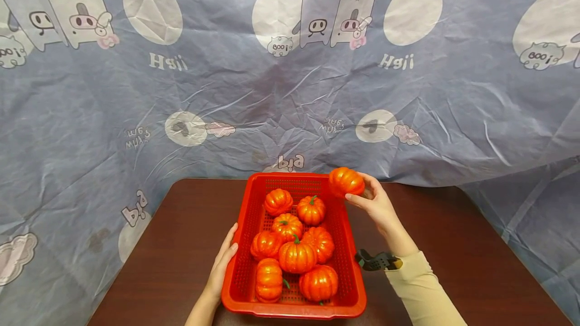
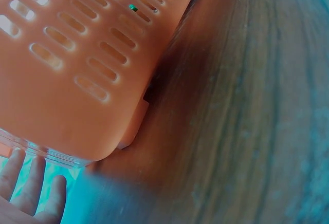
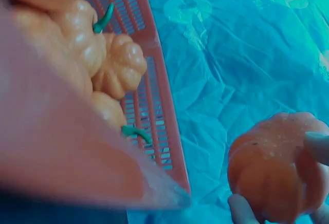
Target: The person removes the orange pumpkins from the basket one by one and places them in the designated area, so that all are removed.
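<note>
An orange toy pumpkin [image 1: 346,182] is held by my right hand [image 1: 377,202] above the far right corner of a red plastic basket [image 1: 294,309]. In the right wrist view, fingertips [image 3: 241,209] press against the sides of that held pumpkin [image 3: 272,167]. Several more pumpkins lie in the basket, among them one with a green stem [image 1: 311,210] near the back and one on its side [image 1: 269,280] at the front left. My left hand [image 1: 221,265] rests along the basket's left outer side, its fingers extended. The left wrist view shows the slotted basket wall [image 2: 56,106] beside those fingers [image 2: 33,183].
The basket stands on a dark brown wooden table [image 1: 181,245]. Behind it hangs a wrinkled grey-blue cloth [image 1: 281,89] with cartoon prints. A black strap with a device [image 1: 376,260] sits on my right wrist, close to the basket's right rim.
</note>
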A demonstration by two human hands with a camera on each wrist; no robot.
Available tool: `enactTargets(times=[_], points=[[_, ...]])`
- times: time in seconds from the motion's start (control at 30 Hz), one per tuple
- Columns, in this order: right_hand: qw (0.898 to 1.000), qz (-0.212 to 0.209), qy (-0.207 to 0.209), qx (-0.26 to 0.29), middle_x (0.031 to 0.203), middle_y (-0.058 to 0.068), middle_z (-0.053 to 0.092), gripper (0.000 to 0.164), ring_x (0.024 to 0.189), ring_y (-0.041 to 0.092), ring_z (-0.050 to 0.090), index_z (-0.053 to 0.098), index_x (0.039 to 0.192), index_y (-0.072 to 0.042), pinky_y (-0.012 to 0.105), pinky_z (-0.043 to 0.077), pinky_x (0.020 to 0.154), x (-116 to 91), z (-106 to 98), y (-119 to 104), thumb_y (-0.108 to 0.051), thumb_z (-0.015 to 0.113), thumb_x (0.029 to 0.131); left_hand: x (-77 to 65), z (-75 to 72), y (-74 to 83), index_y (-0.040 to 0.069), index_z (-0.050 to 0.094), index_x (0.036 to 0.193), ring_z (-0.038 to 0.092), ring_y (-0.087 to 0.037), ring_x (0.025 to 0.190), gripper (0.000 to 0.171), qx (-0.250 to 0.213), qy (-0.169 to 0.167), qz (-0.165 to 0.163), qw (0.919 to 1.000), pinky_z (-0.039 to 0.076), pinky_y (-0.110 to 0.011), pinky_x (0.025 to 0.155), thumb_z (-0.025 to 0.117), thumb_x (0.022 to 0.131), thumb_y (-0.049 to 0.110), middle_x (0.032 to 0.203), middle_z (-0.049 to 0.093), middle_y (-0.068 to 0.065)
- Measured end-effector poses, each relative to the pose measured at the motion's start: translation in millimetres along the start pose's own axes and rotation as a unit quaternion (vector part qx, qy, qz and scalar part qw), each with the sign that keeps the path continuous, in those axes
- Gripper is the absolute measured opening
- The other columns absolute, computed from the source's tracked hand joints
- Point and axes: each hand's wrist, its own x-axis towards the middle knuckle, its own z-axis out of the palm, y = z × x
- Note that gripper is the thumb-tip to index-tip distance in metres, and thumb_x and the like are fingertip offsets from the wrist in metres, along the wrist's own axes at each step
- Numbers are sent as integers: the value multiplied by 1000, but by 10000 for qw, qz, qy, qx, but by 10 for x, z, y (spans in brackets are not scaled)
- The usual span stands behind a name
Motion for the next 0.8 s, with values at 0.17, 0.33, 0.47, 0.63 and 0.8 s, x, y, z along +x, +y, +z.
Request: enactTargets(times=[0.17, 0.33, 0.47, 0.63, 0.8], points=[[9991, -125, 210, -333, 126, 10, 44, 66, 96, 7, 56, 34, 138, -3, 20, 48, 78, -7, -106, 39, 1, 69, 81, 2, 2, 10, 11, 11, 151, 29, -2, 130, 53, -18, -12, -1, 10000, 29, -14, 99, 29, 102, 20, 154, 8, -10], [9980, -149, 365, -502, 127, 11, 41, 68, 93, 5, 57, 34, 139, -5, 19, 48, 76, -28, -204, 91, 2, 69, 81, 2, 2, 12, 11, 11, 151, 28, -3, 131, 53, -34, -43, -2, 10000, 29, -15, 99, 29, 102, 20, 155, 7, -10], [9968, -205, 456, -620, 129, 11, 41, 71, 94, 4, 55, 32, 140, -4, 18, 47, 76, -41, -285, 148, 4, 70, 80, 1, 0, 3, 12, 11, 151, 27, -4, 131, 52, -18, -45, -3, 10000, 29, -15, 99, 28, 103, 20, 155, 7, -10], [9943, -223, 606, -844, 128, 12, 43, 73, 93, 3, 54, 34, 139, -3, 18, 47, 74, -58, -367, 211, 8, 70, 76, 1, -6, -14, 12, 11, 151, 28, -3, 131, 52, -4, -28, -15, 10000, 29, -15, 99, 28, 103, 20, 155, 6, -10], [9927, -190, 716, -953, 128, 14, 44, 73, 93, 3, 53, 36, 137, -2, 18, 48, 73, -70, -432, 283, 12, 70, 74, 8, -12, -31, 12, 10, 151, 27, 0, 130, 52, 43, -16, -13, 10000, 28, -14, 99, 28, 103, 20, 155, 5, -10]])
